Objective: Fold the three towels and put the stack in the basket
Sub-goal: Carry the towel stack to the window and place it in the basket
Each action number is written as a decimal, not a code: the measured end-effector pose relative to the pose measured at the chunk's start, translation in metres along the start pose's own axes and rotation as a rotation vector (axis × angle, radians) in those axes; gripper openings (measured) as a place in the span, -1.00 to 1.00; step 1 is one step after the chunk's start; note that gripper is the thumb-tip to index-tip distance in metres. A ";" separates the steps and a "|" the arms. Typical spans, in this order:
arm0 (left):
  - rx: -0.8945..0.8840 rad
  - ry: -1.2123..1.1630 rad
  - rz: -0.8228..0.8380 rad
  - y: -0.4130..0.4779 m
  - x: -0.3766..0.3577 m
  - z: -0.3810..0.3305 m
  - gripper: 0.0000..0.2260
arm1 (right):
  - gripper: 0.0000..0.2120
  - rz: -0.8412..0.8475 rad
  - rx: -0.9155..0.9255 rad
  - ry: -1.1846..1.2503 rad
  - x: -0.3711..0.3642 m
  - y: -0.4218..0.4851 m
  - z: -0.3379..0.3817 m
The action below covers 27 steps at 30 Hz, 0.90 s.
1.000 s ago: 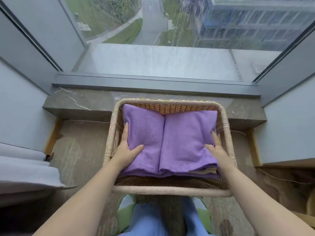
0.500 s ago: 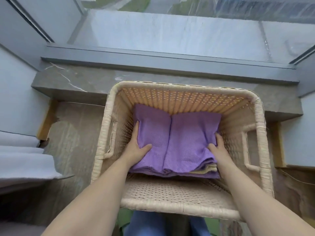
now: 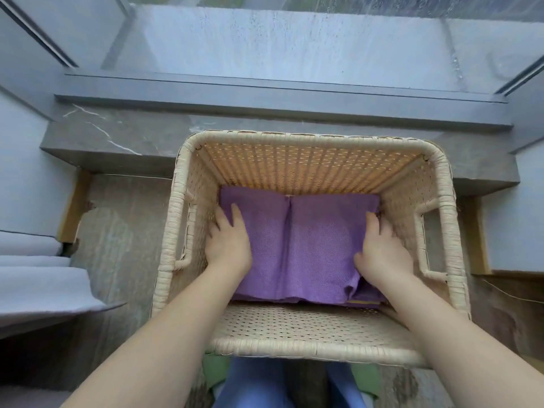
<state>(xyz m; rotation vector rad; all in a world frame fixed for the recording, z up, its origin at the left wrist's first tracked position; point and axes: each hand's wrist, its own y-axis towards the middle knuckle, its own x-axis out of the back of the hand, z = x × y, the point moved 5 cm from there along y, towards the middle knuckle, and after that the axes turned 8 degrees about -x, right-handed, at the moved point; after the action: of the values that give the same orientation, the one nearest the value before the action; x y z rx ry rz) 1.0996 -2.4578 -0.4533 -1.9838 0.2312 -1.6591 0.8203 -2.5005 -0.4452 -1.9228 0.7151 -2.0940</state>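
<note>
The fingers point(image 3: 235, 214) of your left hand point(image 3: 228, 244) lie straight and flat on the left edge of the purple towel point(image 3: 297, 245), pressing on it without curling round it. Your right hand point(image 3: 382, 251) rests on the towel's right edge with the thumb on top. Its fingers point(image 3: 371, 223) reach toward the far right corner, where the tips dip out of sight beside the wall, so you cannot tell whether they grip the cloth. The purple towel is the top of the folded stack, with a crease running near to far down its middle. The stack lies on the bottom of the wicker basket point(image 3: 172, 231), pushed toward the far wall. A strip of the woven bottom shows on the near side. At the stack's near right corner, a thin yellow towel edge point(image 3: 363, 302) shows under the purple layers. The basket stands on the floor point(image 3: 123, 231), just in front of a grey stone sill point(image 3: 117, 139) below the window.
</note>
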 end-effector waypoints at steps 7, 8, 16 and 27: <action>-0.542 0.475 0.175 0.010 0.004 -0.013 0.24 | 0.37 0.065 0.468 -0.487 -0.010 -0.008 0.034; -0.509 0.501 0.215 0.013 -0.002 -0.007 0.29 | 0.42 0.110 0.444 -0.522 -0.017 -0.001 0.027; -0.348 0.674 0.324 0.035 -0.040 0.018 0.40 | 0.47 0.213 0.417 -0.601 -0.056 0.034 -0.007; -0.361 0.654 0.244 0.043 -0.028 0.010 0.38 | 0.35 0.225 0.372 -0.511 -0.043 0.040 0.010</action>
<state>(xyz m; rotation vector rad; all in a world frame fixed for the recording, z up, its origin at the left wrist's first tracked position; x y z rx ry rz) 1.1112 -2.4786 -0.4995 -1.4844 1.0282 -2.1531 0.8286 -2.5172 -0.5023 -1.9308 0.3751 -1.3937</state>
